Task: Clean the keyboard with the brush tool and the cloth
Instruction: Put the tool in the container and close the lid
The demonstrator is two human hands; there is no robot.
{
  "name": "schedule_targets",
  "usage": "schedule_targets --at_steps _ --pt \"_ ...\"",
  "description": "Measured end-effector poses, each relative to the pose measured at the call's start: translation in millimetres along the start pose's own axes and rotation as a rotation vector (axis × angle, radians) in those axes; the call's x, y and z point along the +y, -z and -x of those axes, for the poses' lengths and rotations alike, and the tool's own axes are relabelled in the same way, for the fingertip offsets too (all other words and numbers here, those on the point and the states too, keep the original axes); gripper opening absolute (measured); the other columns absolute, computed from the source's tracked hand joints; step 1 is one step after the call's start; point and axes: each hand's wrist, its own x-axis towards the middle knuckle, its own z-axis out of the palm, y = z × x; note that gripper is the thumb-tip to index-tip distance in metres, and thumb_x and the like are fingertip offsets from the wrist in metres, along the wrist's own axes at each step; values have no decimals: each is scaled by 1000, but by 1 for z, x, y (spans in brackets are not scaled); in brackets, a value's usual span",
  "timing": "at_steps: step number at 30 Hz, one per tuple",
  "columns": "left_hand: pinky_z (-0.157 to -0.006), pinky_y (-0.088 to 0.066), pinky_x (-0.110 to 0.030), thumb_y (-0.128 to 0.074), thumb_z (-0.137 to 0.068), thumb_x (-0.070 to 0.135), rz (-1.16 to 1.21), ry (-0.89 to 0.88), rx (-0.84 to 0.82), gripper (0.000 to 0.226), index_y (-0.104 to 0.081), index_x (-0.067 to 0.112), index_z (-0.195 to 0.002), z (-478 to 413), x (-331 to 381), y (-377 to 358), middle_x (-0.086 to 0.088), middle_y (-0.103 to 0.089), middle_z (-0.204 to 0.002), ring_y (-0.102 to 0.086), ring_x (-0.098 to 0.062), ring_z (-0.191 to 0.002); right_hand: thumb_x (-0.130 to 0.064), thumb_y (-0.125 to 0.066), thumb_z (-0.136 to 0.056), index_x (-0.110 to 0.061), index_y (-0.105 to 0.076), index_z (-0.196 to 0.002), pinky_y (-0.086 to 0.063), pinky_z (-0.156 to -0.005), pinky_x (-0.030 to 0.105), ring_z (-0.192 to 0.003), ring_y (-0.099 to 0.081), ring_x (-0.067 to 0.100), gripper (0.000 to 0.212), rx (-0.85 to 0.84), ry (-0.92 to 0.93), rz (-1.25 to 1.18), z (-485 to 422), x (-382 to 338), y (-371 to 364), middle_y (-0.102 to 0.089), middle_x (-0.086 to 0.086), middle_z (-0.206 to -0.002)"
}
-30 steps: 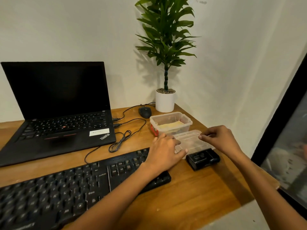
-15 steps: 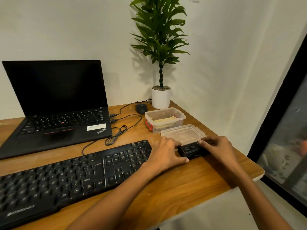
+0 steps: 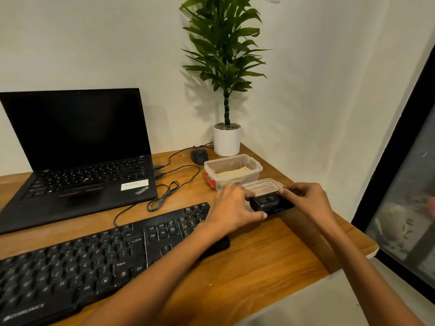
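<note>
Your left hand (image 3: 231,208) and right hand (image 3: 306,202) each pinch an end of the black brush tool case (image 3: 270,204), just right of the keyboard (image 3: 94,260) and nearer than the tub (image 3: 255,167) holding the cloth (image 3: 231,176), so hold it level and open it gently lest parts spill.

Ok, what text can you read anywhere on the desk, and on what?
"ThinkPad": laptop palm rest.
"ZEBRONICS": keyboard, front left edge.
"Enter", "Shift", "Ctrl", "Alt": keyboard keys.
The laptop's white sticker: too blurred to read.
Markings on the black case: unreadable.
</note>
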Motion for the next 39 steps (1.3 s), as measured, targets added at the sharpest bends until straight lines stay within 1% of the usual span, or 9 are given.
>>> schedule_targets --at_steps 5,7,9,13,17,23,30,35,39 --pt "-88 -42 -33 -68 -72 50 13 15 61 52 -63 26 -118 -22 -18 20 3 -64 -112 -48 -14 -109 -25 -67 -82 -9 -70 -97 -50 -72 25 -83 -62 15 23 10 45 16 -30 -25 -11 -66 3 -88" --pt "-82 -46 -34 -68 -71 48 25 17 94 48 -65 28 -113 -34 -29 30 4 -66 -110 -52 -13 -101 -26 -67 -81 -10 -71 -94 -52 -73 27 -82 -63 15 21 13 63 7 -45 -37 -18 -67 2 -86" --pt "-75 -44 -32 -69 -71 47 9 17 122 46 -66 28 -113 -45 -39 39 4 -67 -103 -52 -15 -94 -26 -67 -81 -11 -72 -92 -53 -73 28 -80 -64 13 19 11 79 -3 -59 -47 -26 -69 2 -85" --pt "-77 -43 -34 -69 -71 46 -19 57 130 53 -64 21 -117 -68 -62 47 -1 -66 -105 -51 -20 -98 -24 -64 -83 -10 -72 -94 -46 -69 26 -80 -62 14 20 1 59 -13 -88 -59 -47 -70 7 -89" --pt "-82 -45 -37 -70 -71 46 -14 101 109 53 -63 23 -119 -87 -82 44 -2 -66 -108 -51 -20 -102 -20 -61 -86 -9 -70 -97 -41 -71 25 -82 -57 14 18 -50 21 34 -111 -60 -68 -69 8 -96" --pt "-87 -47 -41 -71 -71 41 27 162 55 54 -61 22 -121 -111 -99 30 -2 -65 -112 -52 -20 -108 -19 -60 -86 -9 -68 -102 -47 -81 31 -95 -60 23 20 -64 -41 117 -134 -48 -88 -67 11 -106" --pt "-83 -48 -37 -70 -71 45 20 171 20 54 -62 20 -119 -121 -113 16 -1 -65 -110 -52 -16 -103 -19 -60 -87 -8 -65 -110 -48 -88 34 -102 -61 25 26 -48 -31 180 -148 -40 -98 -66 12 -111" --pt "-78 -43 -31 -69 -72 48 -41 172 -12 56 -60 21 -121 -121 -119 11 1 -62 -114 -47 -14 -105 -19 -59 -88 -10 -65 -110 -49 -84 32 -99 -61 22 25 -106 20 273 -147 -39 -101 -66 10 -111" --pt "-78 -43 -32 -67 -72 48 -113 175 -20 54 -61 22 -120 -122 -116 11 1 -64 -110 -49 -15 -104 -20 -58 -88 -11 -67 -107 -46 -77 27 -94 -61 20 23 -121 82 377 -143 -41 -106 -67 8 -107"
